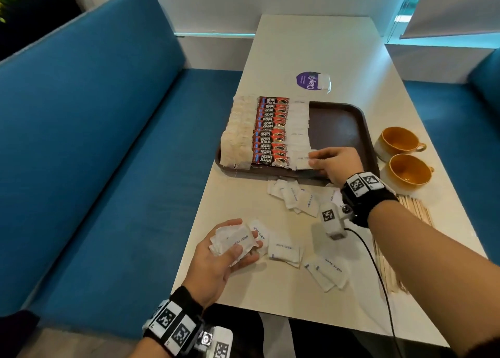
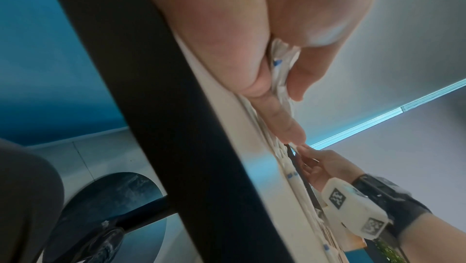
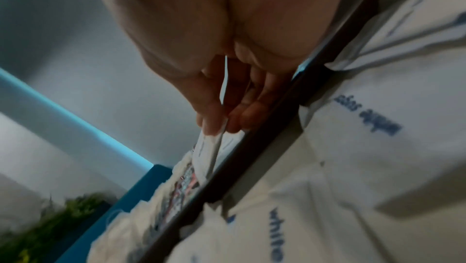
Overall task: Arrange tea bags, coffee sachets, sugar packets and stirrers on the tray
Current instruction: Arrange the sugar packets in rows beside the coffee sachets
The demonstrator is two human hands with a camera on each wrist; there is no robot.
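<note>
A long cream table [image 1: 319, 284] stands beside a blue upholstered bench [image 1: 89, 146], with white walls and a strip of cyan light behind. On it a dark brown tray [image 1: 343, 130] carries three columns at its 9 o'clock side: tea bags [image 1: 238, 135], red coffee sachets [image 1: 270, 133], then white sugar packets [image 1: 299, 124]. Two yellow cups [image 1: 403, 154] sit at the tray's 3 o'clock; wooden stirrers [image 1: 389, 263] lie at its 5 o'clock; loose sugar packets [image 1: 297, 198] lie scattered at its 6 o'clock.

The right hand [image 1: 335, 162] has its grip pinched on one sugar packet [image 1: 303, 160] at the near end of the sugar column. The left hand [image 1: 221, 260], at the table's near edge, has its grip closed around a bundle of sugar packets [image 1: 232, 240].

Only the left wrist view shows the table's dark underside edge [image 2: 156, 127] and its base [image 2: 121, 203]. The right wrist view shows the pinched packet edge-on [image 3: 216, 147] and a blurred green plant [image 3: 50, 225].
</note>
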